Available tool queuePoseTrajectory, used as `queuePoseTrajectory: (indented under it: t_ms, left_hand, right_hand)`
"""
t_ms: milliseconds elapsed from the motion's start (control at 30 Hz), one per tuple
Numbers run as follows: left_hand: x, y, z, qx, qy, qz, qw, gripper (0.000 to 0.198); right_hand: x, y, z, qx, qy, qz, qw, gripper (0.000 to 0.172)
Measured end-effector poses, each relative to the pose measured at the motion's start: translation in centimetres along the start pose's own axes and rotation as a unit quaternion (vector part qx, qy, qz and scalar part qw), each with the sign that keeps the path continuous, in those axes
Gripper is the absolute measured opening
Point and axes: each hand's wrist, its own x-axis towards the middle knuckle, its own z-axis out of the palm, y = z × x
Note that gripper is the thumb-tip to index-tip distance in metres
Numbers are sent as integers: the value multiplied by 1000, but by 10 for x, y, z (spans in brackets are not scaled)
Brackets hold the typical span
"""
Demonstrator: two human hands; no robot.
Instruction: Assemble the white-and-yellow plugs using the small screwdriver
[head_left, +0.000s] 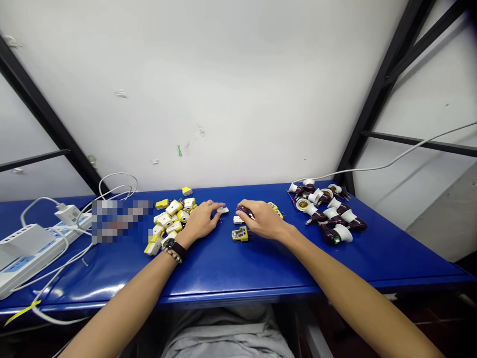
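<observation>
My left hand (202,220) rests low over the blue table, thumb and index finger closed about a small white piece (222,210). Facing it, my right hand (264,219) has its fingers curled round a dark purple, rounded object (243,209); its kind is partly hidden by the fingers. Just below those fingers is a small white part (237,220). Nearer to me lies a yellow plug half (240,233) with its inner side showing. More yellow plug parts (276,210) lie behind my right hand, partly covered by it.
Yellow-and-white plugs (173,214) are heaped beside my left hand. On the right lies a pile of dark purple lamp holders (331,214) with white sockets. A white power strip (40,256) with loose cables occupies the left end. Black frame bars (365,114) and a white wall bound the table.
</observation>
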Motion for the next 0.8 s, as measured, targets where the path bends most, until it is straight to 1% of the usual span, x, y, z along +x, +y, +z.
queuePoseTrajectory:
  t_ms: [67,167,333,467,600,700,800]
  left_hand:
    - [0,-1,0,-11,-8,3,1000,35]
    - [-1,-2,0,-19,-4,6,1000,37]
    - [-3,-2,-1,-7,16,28,999,36]
    - [-6,1,-3,12,10,42,999,33]
    - [-7,3,-5,16,12,37,999,35]
    - [-8,3,-6,5,9,31,999,31]
    - [-8,2,-6,-3,30,15,999,32]
  right_hand:
    - [0,0,0,2,1,0,1000,16]
    - [0,-1,-1,5,0,2,1000,16]
    - [0,-2,-1,4,0,4,1000,16]
    - [0,-2,-1,5,2,0,1000,16]
    - [0,-2,-2,4,0,0,1000,16]
    - [0,-3,-2,3,-1,2,1000,16]
    - [0,-2,-2,2,-1,3,1000,16]
